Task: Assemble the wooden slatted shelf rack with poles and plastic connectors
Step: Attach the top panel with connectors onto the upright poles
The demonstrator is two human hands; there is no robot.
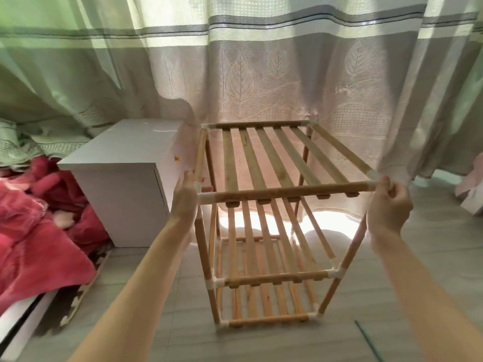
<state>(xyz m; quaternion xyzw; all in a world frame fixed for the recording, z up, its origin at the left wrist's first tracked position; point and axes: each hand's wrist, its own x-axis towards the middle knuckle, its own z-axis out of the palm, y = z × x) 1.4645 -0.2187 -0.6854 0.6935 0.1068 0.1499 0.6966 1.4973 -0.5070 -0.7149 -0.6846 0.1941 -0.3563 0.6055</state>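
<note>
Wooden three-tier rack (274, 205) stood mid-frame before the curtain (261, 74); the left hand (186, 197) and right hand (389, 202) each gripped a top front corner connector.

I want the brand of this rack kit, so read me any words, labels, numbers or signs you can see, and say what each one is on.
None can be read.
The wooden rack and its white connectors show no print.
The white cabinet carries a small orange mark, too small to read.
The curtain has only leaf patterns and stripes.
</note>
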